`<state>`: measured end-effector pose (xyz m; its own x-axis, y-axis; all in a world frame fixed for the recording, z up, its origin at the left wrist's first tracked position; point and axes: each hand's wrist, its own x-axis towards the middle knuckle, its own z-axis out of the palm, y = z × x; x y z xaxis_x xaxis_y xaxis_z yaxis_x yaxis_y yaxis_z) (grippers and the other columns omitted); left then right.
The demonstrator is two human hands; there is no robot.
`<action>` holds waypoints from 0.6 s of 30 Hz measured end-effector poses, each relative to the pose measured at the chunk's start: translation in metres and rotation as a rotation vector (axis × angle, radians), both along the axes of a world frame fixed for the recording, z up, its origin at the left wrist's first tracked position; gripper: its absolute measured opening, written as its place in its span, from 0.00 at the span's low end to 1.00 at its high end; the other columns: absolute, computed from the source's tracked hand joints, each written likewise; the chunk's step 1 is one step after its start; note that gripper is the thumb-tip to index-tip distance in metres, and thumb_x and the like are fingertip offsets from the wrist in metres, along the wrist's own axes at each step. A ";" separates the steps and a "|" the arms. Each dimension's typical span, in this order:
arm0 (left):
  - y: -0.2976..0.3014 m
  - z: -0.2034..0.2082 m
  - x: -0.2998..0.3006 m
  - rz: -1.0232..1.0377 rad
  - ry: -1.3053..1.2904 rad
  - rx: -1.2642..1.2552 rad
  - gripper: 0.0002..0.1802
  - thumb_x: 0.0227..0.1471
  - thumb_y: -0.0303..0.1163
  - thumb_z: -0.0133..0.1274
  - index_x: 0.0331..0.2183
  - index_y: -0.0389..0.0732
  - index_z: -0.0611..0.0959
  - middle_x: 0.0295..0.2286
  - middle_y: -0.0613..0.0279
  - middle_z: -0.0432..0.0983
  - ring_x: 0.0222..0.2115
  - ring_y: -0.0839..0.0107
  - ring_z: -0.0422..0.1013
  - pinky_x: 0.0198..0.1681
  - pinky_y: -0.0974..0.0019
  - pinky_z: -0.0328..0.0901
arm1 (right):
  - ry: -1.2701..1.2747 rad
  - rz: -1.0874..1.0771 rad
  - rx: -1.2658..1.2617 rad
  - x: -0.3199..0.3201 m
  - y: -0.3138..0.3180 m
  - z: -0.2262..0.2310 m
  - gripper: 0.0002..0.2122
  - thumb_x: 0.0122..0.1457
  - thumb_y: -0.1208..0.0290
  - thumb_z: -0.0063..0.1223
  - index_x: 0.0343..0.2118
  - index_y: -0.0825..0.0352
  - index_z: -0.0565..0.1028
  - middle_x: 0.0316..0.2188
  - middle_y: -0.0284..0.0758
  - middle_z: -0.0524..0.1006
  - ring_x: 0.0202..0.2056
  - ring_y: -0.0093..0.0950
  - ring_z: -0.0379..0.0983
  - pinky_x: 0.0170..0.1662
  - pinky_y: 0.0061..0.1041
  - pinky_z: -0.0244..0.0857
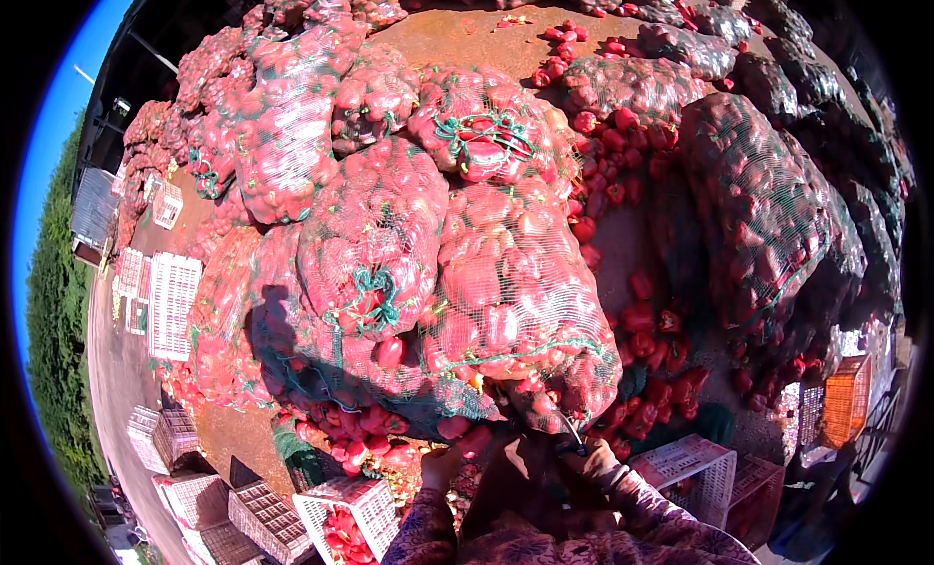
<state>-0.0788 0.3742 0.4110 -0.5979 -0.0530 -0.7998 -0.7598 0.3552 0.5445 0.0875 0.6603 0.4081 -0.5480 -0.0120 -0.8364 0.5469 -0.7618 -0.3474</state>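
Observation:
My right hand (593, 462) is closed round the handle of a knife. Its thin blade (572, 429) points up toward the lower end of a big mesh sack (516, 283) full of red peppers. My left hand (443, 465) is low in front of the sacks, beside loose red peppers (370, 438); its fingers are too small and dark to make out. To the left of the big sack lies another mesh sack (375, 234), its mouth tied with green cord (370, 297). Between my forearms the ground is in deep shadow.
More filled sacks (759, 205) lie to the right and farther back. A white crate (350, 516) holding peppers stands left of me, with another white crate (686, 473) to the right. An orange crate (846, 400) is at far right. Loose peppers (632, 166) lie between the sacks.

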 end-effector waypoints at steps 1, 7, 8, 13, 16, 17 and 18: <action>0.002 -0.001 -0.010 0.029 0.008 0.014 0.14 0.47 0.37 0.61 0.25 0.34 0.83 0.19 0.67 0.74 0.20 0.80 0.66 0.20 0.72 0.60 | 0.052 0.195 0.205 -0.010 0.002 0.001 0.11 0.51 0.72 0.59 0.39 0.65 0.77 0.25 0.28 0.76 0.28 0.18 0.71 0.33 0.21 0.66; -0.029 -0.023 -0.085 0.008 0.216 0.027 0.14 0.47 0.34 0.60 0.33 0.33 0.82 0.27 0.62 0.78 0.26 0.77 0.72 0.27 0.71 0.67 | 0.265 0.132 0.394 -0.101 0.001 0.026 0.12 0.53 0.69 0.59 0.40 0.64 0.78 0.28 0.29 0.78 0.31 0.19 0.72 0.37 0.23 0.67; -0.040 -0.035 -0.101 -0.005 0.286 0.020 0.14 0.47 0.33 0.61 0.34 0.33 0.82 0.27 0.62 0.78 0.27 0.77 0.72 0.29 0.70 0.67 | 0.265 0.280 0.582 -0.108 0.008 0.032 0.10 0.55 0.68 0.57 0.39 0.64 0.78 0.28 0.29 0.78 0.31 0.18 0.72 0.36 0.22 0.67; -0.021 -0.012 -0.170 -0.089 0.668 -0.176 0.18 0.44 0.28 0.63 0.40 0.32 0.80 0.28 0.64 0.78 0.30 0.77 0.72 0.35 0.69 0.67 | 0.292 0.130 0.396 -0.173 0.016 0.064 0.09 0.55 0.71 0.57 0.39 0.64 0.78 0.27 0.28 0.78 0.30 0.17 0.72 0.35 0.21 0.67; 0.002 0.011 -0.207 0.019 0.737 -0.044 0.21 0.43 0.27 0.65 0.40 0.32 0.79 0.29 0.65 0.77 0.30 0.75 0.71 0.36 0.71 0.67 | 0.126 0.330 0.483 -0.223 0.032 0.120 0.07 0.53 0.75 0.59 0.35 0.63 0.80 0.25 0.26 0.77 0.27 0.16 0.71 0.31 0.19 0.67; 0.019 0.010 -0.224 -0.054 0.734 -0.186 0.21 0.43 0.27 0.65 0.41 0.32 0.78 0.29 0.64 0.76 0.31 0.74 0.71 0.38 0.70 0.67 | 0.263 0.216 0.529 -0.221 0.039 0.082 0.07 0.53 0.75 0.59 0.36 0.65 0.79 0.25 0.26 0.77 0.27 0.15 0.71 0.30 0.18 0.66; 0.024 0.013 -0.233 0.001 0.771 -0.112 0.22 0.43 0.27 0.65 0.42 0.33 0.78 0.31 0.64 0.76 0.32 0.73 0.71 0.39 0.70 0.67 | 0.310 0.140 0.437 -0.234 0.040 0.085 0.07 0.53 0.75 0.59 0.35 0.65 0.79 0.25 0.25 0.77 0.27 0.15 0.71 0.29 0.17 0.66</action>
